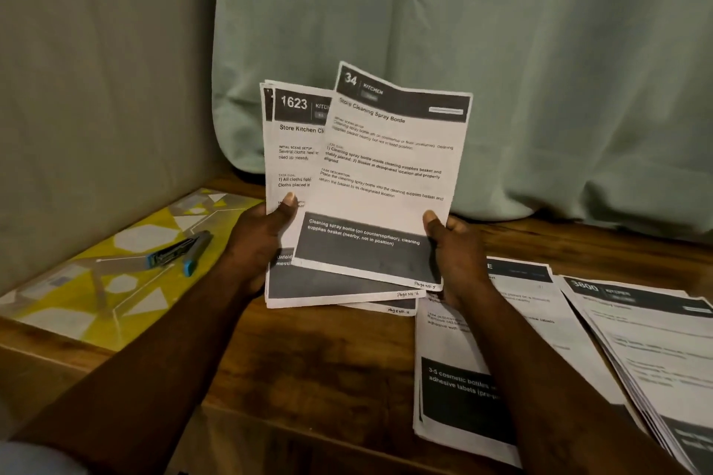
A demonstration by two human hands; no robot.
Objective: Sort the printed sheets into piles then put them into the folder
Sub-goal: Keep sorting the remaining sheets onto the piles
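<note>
both my forearms reach forward from the bottom of the view and meet above the wooden table point(308, 378), hands raised with the thumbs toward me. my left hand point(266, 243) grips a small fan of printed sheets point(295, 150) by its left edge, thumb pressed on the front of the top page headed 1623, fingers curled out of sight behind. my right hand point(455, 254) pinches the front sheet point(386, 173), headed 34 kitchen, "store cleaning spray bottle", at its lower right edge, thumb on the face and fingers behind. that sheet is tilted a little clockwise and overlaps the right part of the 1623 page; all these pages are held upright in the air, clear of the table. handwritten page numbers show at the bottom right corners, 5 on the front sheet and 6 on the one behind it. on the table under and beside my right wrist lies a near pile of sheets point(455, 397), partly hidden by my forearm, and just beyond it to the right a second pile point(656, 343), loosely fanned, headed 3800. to my left, at the table's corner, lies a flat yellow patterned thing point(115, 301); i cannot tell whether it is the folder. a blue and black stapler point(181, 253) rests on it. a green curtain point(501, 50) hangs behind the table.
</note>
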